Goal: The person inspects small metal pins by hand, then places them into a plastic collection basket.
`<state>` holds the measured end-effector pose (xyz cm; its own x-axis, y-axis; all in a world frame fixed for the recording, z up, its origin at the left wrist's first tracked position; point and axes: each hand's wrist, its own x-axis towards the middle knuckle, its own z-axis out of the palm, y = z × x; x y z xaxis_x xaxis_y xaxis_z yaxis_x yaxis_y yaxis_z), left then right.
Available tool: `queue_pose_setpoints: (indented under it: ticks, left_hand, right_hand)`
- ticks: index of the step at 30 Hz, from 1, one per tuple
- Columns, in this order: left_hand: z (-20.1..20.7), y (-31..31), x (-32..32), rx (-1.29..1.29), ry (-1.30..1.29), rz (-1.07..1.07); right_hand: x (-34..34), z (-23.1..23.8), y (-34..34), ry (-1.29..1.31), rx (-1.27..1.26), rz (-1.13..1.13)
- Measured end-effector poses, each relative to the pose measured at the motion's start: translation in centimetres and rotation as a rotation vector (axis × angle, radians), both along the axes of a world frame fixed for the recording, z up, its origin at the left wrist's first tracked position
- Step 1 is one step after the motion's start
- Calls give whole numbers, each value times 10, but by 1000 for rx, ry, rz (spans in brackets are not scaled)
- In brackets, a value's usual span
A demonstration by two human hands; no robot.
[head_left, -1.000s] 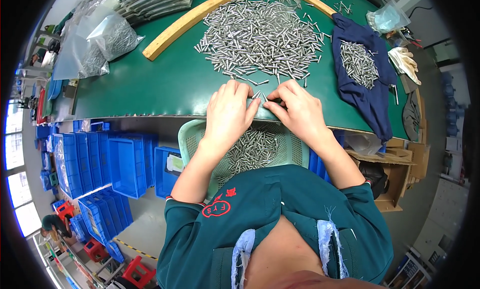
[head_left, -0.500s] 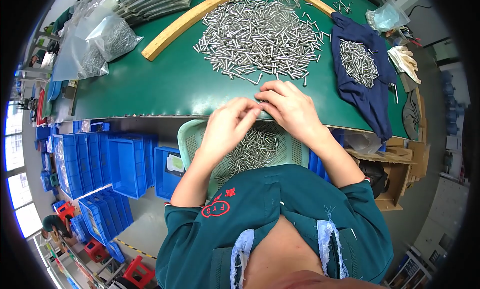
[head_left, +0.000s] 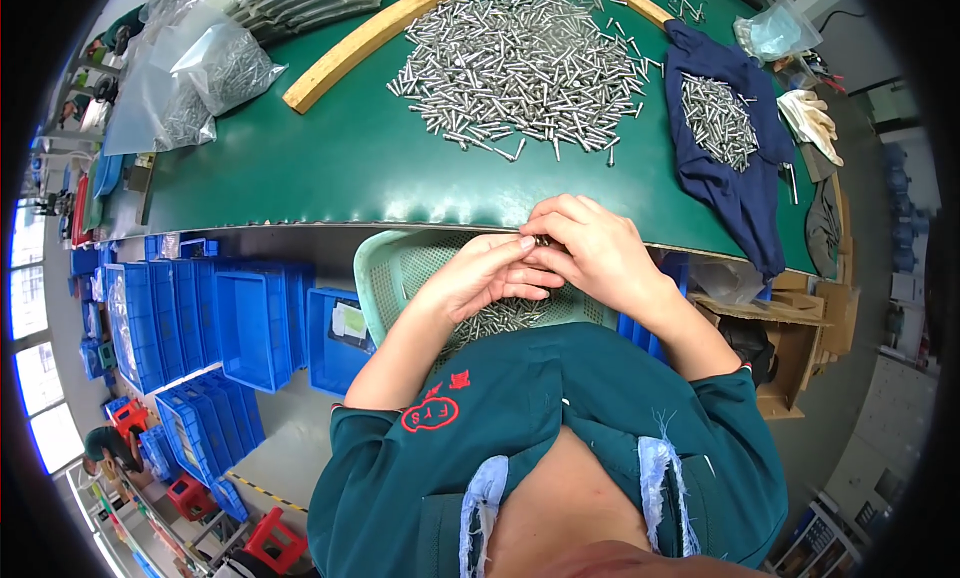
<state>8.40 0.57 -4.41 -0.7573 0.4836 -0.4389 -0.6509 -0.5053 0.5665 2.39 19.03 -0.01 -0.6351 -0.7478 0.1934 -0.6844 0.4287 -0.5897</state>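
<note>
My two hands meet at the table's front edge, over a pale green plastic basket (head_left: 375,268). My right hand (head_left: 600,253) is closed, its thumb and fingers pinched round a few small metal pins (head_left: 542,242), mostly hidden. Against the same pins presses the thumb of my left hand (head_left: 485,278), its other fingers curled beneath them. Loose metal pins (head_left: 500,320) lie in the basket below, partly covered by my hands. On the green table (head_left: 330,183), beyond my hands, a large heap of silvery pins (head_left: 520,68) is spread out.
A wooden strip (head_left: 360,53) borders the heap. To the right, a dark blue cloth (head_left: 735,203) bears a smaller pile of pins (head_left: 718,123), with a white glove (head_left: 808,123) beside it. Plastic bags of pins (head_left: 225,73) sit at left. Blue crates (head_left: 250,328) stand below the table.
Both hands have drawn back from over the tabletop to its front edge, above the basket. My left hand has turned, its fingers now under the right hand's fingers.
</note>
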Motion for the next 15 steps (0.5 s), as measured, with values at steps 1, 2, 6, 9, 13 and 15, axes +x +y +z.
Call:
queue_pose_setpoints:
  ticks: [1,2,6,9,13,15]
  left_hand:
    - [0,1,1,-22,2,9]
    - [1,2,1,-22,0,10]
    - [4,9,1,-224,43,18]
    - [6,10,2,-324,105,18]
    - [21,11,4,-515,287,13]
    - [27,11,5,-573,325,11]
  right_hand:
    - [0,2,1,-2,1,0]
    - [1,4,2,-33,-14,4]
    - [0,6,5,-166,-50,21]
    - [-1,9,7,-320,-90,-32]
    - [-5,8,10,-420,-121,-69]
    - [-6,4,11,-458,-160,-47]
